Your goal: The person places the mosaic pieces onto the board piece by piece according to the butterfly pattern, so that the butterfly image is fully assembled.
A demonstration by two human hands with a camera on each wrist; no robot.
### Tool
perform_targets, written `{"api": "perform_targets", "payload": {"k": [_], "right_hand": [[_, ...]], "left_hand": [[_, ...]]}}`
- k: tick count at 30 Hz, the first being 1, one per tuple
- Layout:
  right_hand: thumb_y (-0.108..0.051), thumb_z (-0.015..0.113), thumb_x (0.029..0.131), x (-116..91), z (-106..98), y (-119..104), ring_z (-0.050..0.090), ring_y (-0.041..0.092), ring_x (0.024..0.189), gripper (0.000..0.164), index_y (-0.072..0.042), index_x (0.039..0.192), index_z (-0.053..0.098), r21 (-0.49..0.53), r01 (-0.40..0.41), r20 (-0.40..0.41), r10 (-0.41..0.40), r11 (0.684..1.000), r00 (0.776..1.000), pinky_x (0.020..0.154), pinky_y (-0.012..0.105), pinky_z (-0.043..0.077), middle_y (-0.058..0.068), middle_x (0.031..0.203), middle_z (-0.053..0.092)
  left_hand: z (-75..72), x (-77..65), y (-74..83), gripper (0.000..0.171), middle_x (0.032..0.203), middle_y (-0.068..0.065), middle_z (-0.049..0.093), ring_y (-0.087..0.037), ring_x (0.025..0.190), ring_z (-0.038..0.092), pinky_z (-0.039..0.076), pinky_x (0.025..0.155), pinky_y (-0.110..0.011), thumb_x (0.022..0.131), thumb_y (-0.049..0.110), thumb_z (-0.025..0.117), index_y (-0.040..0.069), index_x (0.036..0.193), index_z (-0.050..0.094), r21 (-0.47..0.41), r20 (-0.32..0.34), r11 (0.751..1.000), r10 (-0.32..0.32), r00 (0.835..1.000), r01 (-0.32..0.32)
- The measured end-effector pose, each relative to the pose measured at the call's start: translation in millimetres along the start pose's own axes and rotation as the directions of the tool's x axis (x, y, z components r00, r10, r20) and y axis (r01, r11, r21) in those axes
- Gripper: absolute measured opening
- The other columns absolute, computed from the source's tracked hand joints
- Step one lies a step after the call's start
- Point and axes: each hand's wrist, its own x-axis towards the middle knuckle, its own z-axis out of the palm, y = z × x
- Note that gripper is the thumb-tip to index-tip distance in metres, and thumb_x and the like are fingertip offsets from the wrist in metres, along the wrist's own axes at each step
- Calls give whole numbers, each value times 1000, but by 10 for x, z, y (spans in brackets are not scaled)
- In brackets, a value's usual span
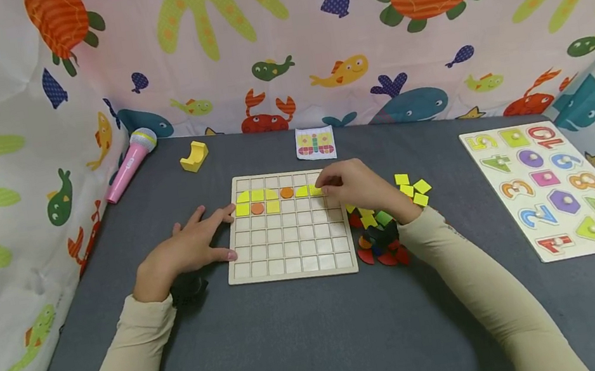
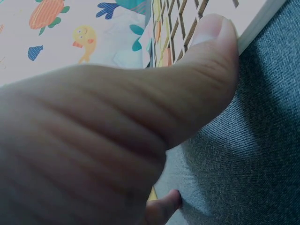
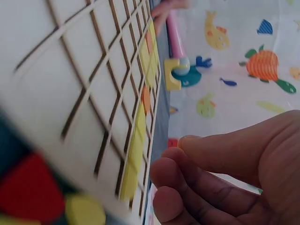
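A wooden grid board [image 1: 289, 257] lies on the table with several yellow tiles [image 1: 257, 195] and two orange round tiles [image 1: 287, 193] in its upper rows. My left hand [image 1: 183, 254] rests at the board's left side, fingers spread. In the left wrist view, the left thumb [image 2: 215, 51] touches the board's edge. Over the board's upper right part is my right hand [image 1: 358, 186], beside the yellow tile [image 1: 315, 190] there. Thumb and fingertips [image 3: 171, 154] come together in the right wrist view; whether a tile is between them is hidden.
Loose yellow tiles [image 1: 421, 199] and red pieces [image 1: 366, 256] lie right of the board, partly under the right wrist. Behind the board stands a butterfly pattern card [image 1: 315, 143]. A pink microphone [image 1: 128, 169], a yellow block [image 1: 194, 157] and a number puzzle board [image 1: 558, 191] lie farther out.
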Motion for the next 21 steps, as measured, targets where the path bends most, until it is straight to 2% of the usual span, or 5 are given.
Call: {"api": "perform_targets", "payload": {"k": [5, 10, 17, 21], "right_hand": [[-6, 68, 105, -138, -130, 108, 65, 25, 89, 17, -2, 117, 79, -35, -57, -26, 56, 998, 998, 78, 42, 56, 10, 107, 76], [-7, 68, 105, -256, -225, 224, 67, 26, 92, 17, -1, 117, 79, -62, -90, -36, 88, 994, 995, 82, 46, 57, 12, 109, 76], [-3, 70, 102, -404, -351, 381, 66, 27, 93, 18, 0, 117, 79, -112, -87, -11, 87, 990, 996, 85, 47, 56, 12, 109, 75], [2, 72, 98, -481, -419, 460, 65, 28, 94, 20, 2, 117, 78, -137, -72, 30, 77, 988, 997, 86, 49, 56, 13, 109, 74]], "left_hand": [[-4, 1, 28, 95, 172, -21, 30, -53, 160, -1, -1, 115, -83, 96, 38, 83, 17, 169, 27, 22, 11, 1000, -18, 1000, 18], [4, 11, 23, 95, 171, -22, 31, -54, 159, -1, 0, 115, -84, 96, 37, 83, 16, 170, 26, 37, 11, 999, -23, 1000, 23], [9, -12, 37, 96, 170, -22, 33, -54, 159, 0, 0, 114, -84, 97, 37, 82, 15, 170, 24, 29, 7, 999, -13, 1000, 13], [6, -12, 34, 96, 171, -22, 32, -53, 160, -1, 0, 115, -83, 97, 37, 82, 15, 171, 23, 28, 5, 999, -15, 1000, 15]]}}
